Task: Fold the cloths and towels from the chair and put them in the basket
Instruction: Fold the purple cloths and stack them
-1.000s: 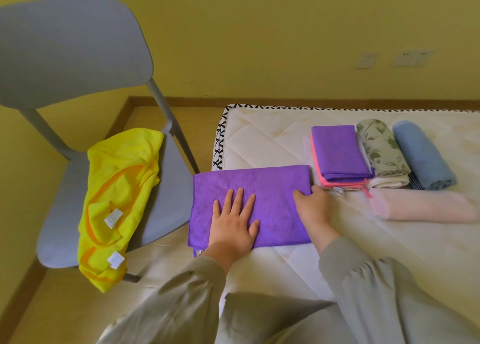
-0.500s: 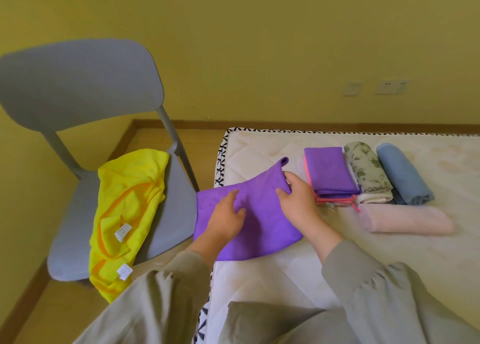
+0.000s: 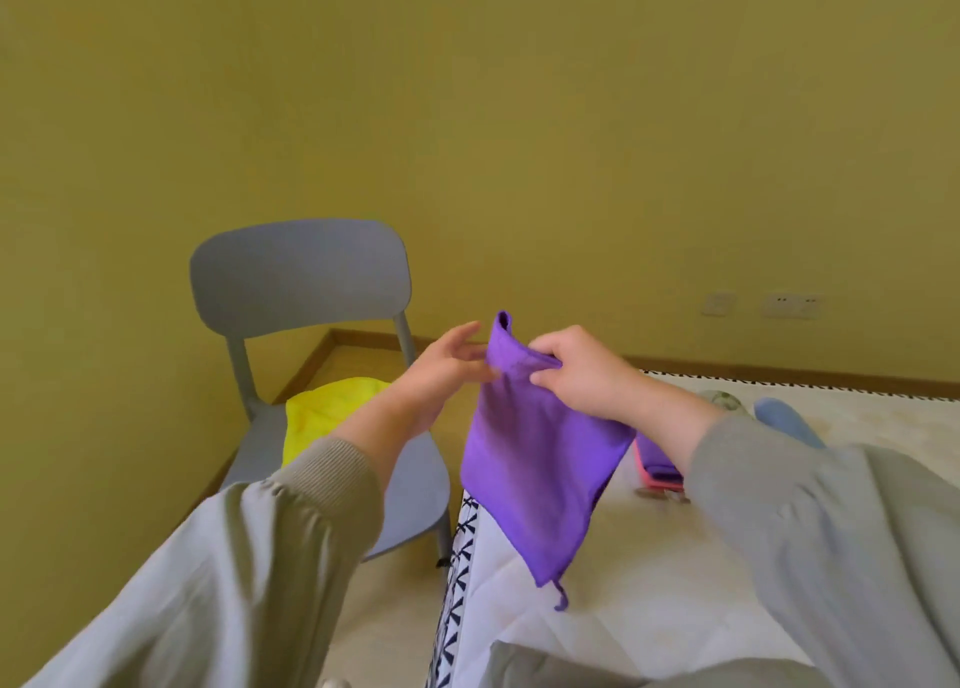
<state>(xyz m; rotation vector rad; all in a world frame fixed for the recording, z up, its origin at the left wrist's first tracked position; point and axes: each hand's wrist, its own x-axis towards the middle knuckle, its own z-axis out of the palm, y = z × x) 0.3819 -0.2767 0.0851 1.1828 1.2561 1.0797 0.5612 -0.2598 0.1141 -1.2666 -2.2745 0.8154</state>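
A purple cloth (image 3: 535, 458) hangs in the air above the mattress's left edge, folded over and drooping to a low corner. My right hand (image 3: 576, 370) pinches its top edge. My left hand (image 3: 441, 375) is at the cloth's upper left edge with fingers stretched out and touching it; the hand is blurred. A yellow cloth (image 3: 322, 417) lies on the grey chair (image 3: 301, 276), partly hidden by my left arm. No basket is in view.
The white quilted mattress (image 3: 649, 583) fills the lower right. On it, behind my right arm, lie a folded purple and pink stack (image 3: 657, 466), a floral roll (image 3: 724, 401) and a blue roll (image 3: 787, 422). Yellow wall and wooden floor lie behind.
The purple cloth lay flat on the mattress under both hands; both hands have now lifted it into the air. The view has tilted upward.
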